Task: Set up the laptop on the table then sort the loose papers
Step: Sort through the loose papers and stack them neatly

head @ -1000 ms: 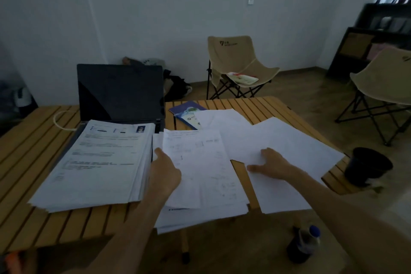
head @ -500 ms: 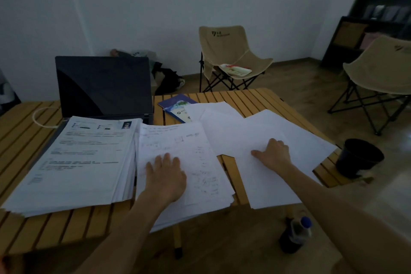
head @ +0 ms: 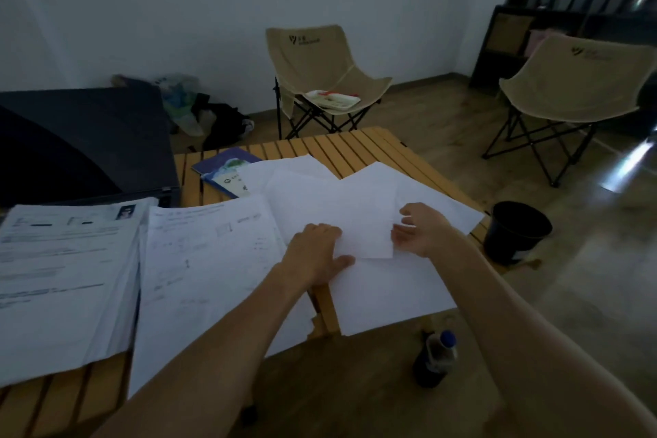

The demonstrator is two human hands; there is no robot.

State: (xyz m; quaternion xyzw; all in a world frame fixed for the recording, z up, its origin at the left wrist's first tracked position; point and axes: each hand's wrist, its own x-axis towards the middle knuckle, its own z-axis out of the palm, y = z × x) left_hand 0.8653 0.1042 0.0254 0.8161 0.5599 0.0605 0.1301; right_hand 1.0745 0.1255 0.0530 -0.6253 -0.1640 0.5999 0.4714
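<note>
No wording can be read for certain. The two beige folding chairs, the nearer chair (head: 320, 71) and the chair at right (head: 583, 82), each carry a dark logo mark with small lettering on the backrest, too small to make out. The printed stack (head: 64, 260) and the handwritten sheet (head: 213, 245) show blurred lines of text.
</note>
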